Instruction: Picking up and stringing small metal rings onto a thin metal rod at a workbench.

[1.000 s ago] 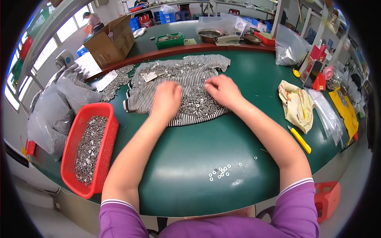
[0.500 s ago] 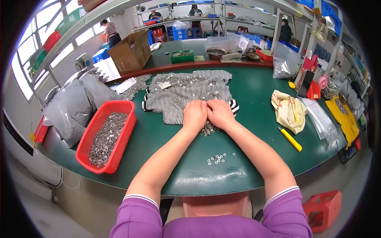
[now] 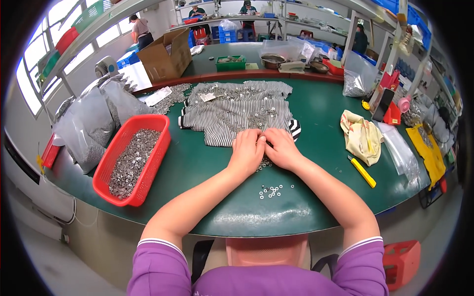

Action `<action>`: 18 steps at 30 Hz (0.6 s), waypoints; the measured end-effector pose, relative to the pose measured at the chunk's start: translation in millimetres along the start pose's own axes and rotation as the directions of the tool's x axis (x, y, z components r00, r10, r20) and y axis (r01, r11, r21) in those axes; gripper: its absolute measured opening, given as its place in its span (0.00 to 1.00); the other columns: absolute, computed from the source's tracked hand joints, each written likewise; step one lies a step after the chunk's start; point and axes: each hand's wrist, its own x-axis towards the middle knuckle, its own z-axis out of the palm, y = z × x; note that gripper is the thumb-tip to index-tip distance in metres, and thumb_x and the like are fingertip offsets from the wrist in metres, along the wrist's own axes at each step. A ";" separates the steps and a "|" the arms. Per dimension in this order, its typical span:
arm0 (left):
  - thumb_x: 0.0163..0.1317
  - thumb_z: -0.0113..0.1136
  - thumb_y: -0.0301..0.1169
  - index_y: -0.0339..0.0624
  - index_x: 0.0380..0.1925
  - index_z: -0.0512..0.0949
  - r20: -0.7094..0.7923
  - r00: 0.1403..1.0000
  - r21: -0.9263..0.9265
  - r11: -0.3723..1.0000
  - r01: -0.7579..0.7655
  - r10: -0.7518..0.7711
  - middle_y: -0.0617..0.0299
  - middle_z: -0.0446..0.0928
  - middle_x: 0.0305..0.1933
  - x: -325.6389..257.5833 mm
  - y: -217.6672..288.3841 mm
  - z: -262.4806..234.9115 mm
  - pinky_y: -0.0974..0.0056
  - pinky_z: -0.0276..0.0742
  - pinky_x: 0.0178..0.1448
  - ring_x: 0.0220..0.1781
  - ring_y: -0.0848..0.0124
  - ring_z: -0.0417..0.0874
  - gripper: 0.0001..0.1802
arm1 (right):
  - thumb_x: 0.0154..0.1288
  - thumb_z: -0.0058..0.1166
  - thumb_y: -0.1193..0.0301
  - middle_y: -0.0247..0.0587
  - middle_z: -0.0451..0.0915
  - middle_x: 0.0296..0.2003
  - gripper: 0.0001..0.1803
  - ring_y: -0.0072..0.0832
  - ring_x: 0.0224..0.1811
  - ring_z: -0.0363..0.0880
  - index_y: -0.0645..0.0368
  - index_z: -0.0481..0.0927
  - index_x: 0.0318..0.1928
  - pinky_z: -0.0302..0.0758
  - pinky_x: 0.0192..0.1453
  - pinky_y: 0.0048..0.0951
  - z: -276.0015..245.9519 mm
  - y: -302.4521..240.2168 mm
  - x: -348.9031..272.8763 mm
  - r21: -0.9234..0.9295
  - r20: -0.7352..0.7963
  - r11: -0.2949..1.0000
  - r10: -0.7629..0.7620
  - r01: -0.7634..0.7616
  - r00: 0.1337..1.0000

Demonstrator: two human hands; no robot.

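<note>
Left hand (image 3: pixel 247 152) and right hand (image 3: pixel 282 149) side by side, fingers together, cupped over small metal washers (image 3: pixel 262 163). Raking them near, off the striped cloth (image 3: pixel 237 111); red basket (image 3: pixel 132 159) waiting left.

A red basket (image 3: pixel 132 159) of metal bits sits left. A yellow cutter (image 3: pixel 362 171) and cream cloth (image 3: pixel 361 136) lie right. A cardboard box (image 3: pixel 165 55) stands far left

Both hands are lying palm-down and side by side on the green table (image 3: pixel 207 163), the left hand (image 3: pixel 247 150) touching the right hand (image 3: pixel 282 149), covering a heap of small metal washers (image 3: pixel 264 162) at the near edge of a striped cloth (image 3: pixel 237 111). A few loose washers (image 3: pixel 272 191) are sitting nearer the body. A red basket (image 3: pixel 132 157) of washers is standing to the left, and a yellow utility knife (image 3: pixel 363 171) is lying to the right.
</note>
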 end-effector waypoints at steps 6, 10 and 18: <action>0.69 0.52 0.34 0.37 0.47 0.75 0.064 0.997 -0.075 0.997 -0.034 0.039 0.50 0.76 0.48 -15.2 7.6 -9.4 0.51 0.68 0.60 0.54 0.52 0.74 0.13 | 0.65 0.54 0.64 0.41 0.77 0.49 0.13 0.44 0.56 0.71 0.55 0.79 0.47 0.65 0.62 0.45 -8.8 -4.0 -18.6 0.086 0.013 0.992 -0.096 0.094 0.995; 0.68 0.53 0.32 0.37 0.48 0.74 0.147 0.989 -0.155 0.988 -0.008 0.031 0.49 0.75 0.50 -20.5 10.9 -17.9 0.51 0.67 0.62 0.56 0.51 0.73 0.13 | 0.65 0.55 0.69 0.40 0.76 0.52 0.14 0.44 0.59 0.70 0.55 0.79 0.50 0.64 0.65 0.44 -18.2 -11.3 -29.5 0.179 0.068 0.981 -0.094 0.081 0.993; 0.68 0.50 0.30 0.31 0.62 0.63 -0.150 0.984 0.085 0.990 0.109 -0.096 0.40 0.68 0.63 5.4 -36.4 -16.1 0.46 0.57 0.74 0.70 0.44 0.63 0.25 | 0.65 0.53 0.69 0.48 0.76 0.56 0.17 0.46 0.62 0.72 0.56 0.81 0.53 0.67 0.68 0.42 -12.9 11.3 30.1 0.156 -0.039 0.988 -0.003 0.009 0.999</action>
